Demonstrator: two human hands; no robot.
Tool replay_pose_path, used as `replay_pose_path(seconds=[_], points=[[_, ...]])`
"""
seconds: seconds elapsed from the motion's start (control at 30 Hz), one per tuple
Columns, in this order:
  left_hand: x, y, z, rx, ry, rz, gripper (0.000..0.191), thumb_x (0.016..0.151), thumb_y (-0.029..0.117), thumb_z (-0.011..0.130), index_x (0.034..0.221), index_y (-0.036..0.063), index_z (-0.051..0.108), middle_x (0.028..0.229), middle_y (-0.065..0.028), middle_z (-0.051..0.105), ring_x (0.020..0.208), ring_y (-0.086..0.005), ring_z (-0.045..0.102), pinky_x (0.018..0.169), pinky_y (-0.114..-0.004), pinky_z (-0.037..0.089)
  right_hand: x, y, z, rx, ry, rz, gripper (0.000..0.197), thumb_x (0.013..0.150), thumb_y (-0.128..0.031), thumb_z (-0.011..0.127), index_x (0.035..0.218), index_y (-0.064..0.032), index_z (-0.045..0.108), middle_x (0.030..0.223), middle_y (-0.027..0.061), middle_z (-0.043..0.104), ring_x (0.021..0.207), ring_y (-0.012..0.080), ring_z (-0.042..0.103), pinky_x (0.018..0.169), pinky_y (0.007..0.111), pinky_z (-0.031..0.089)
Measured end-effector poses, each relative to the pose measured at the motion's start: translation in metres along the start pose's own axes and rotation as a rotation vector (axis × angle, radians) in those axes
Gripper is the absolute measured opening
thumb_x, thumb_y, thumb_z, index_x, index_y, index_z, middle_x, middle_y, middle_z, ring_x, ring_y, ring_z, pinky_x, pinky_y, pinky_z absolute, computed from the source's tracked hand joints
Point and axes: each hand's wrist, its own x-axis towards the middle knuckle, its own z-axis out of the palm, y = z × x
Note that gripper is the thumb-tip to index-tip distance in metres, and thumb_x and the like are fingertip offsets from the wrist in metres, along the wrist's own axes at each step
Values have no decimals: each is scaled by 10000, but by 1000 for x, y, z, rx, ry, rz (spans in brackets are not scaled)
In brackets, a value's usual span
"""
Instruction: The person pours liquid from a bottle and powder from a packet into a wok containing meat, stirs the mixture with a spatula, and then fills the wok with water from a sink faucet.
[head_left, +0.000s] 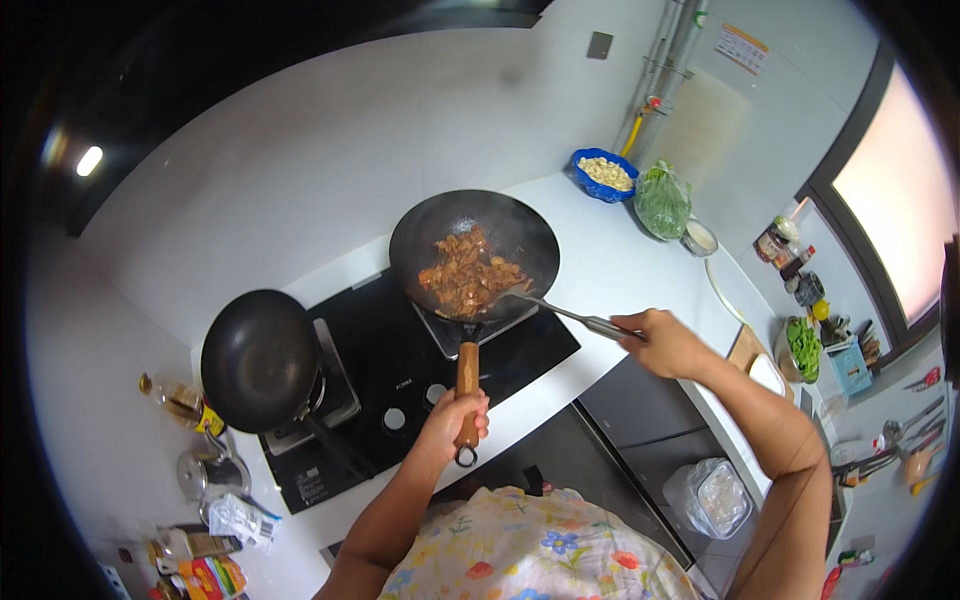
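My left hand (457, 424) grips the wooden handle (468, 365) of a black wok (525, 225) over the right burner of a black glass gas hob (375, 337). Browned pieces of food in sauce (469, 274) fill the middle of the wok, with faint steam above. My right hand (660, 341) is closed around the handle end of a metal spatula (592, 322). The spatula's blade touches the food at the wok's near right side. A second black wok (259, 360) stands on the left burner, its dark handle pointing towards me.
A blue bowl of pale pieces (604, 175), bagged greens (663, 202) and a small bowl (700, 238) stand back right. Bottles (176, 401), a metal pot (210, 476) and packets (240, 521) crowd the left. Leafy vegetables (802, 349) and a cutting board (744, 349) lie right; below is a lined bin (720, 499).
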Motion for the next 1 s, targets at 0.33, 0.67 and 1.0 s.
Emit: replay_pose_path(seconds=[0.33, 0.67, 1.0], points=[[-43, -19, 26, 210, -100, -108, 184, 700, 24, 482, 844, 30, 367, 588, -48, 415, 464, -116, 434, 412, -249, 376, -31, 24, 56, 372, 239, 233, 342, 771, -119, 479, 1091, -5, 447, 549, 94, 403, 520, 118, 371, 524, 257, 369], [-76, -83, 113, 371, -259, -319, 250, 698, 34, 482, 923, 33, 373, 578, -40, 398, 439, -114, 403, 381, -243, 364, -244, 65, 68, 517, 574, 373, 373, 758, -155, 505, 1097, -14, 438, 859, 230, 542, 768, 286, 571, 687, 337, 429], [-91, -238, 235, 333, -638, -662, 205, 722, 84, 478, 907, 23, 416, 572, -36, 379, 409, -90, 377, 354, -231, 359, -414, 115, 72, 878, 718, 472, 567, 742, -129, 542, 1226, -72, 252, 624, 22, 456, 508, 79, 430, 456, 226, 396]])
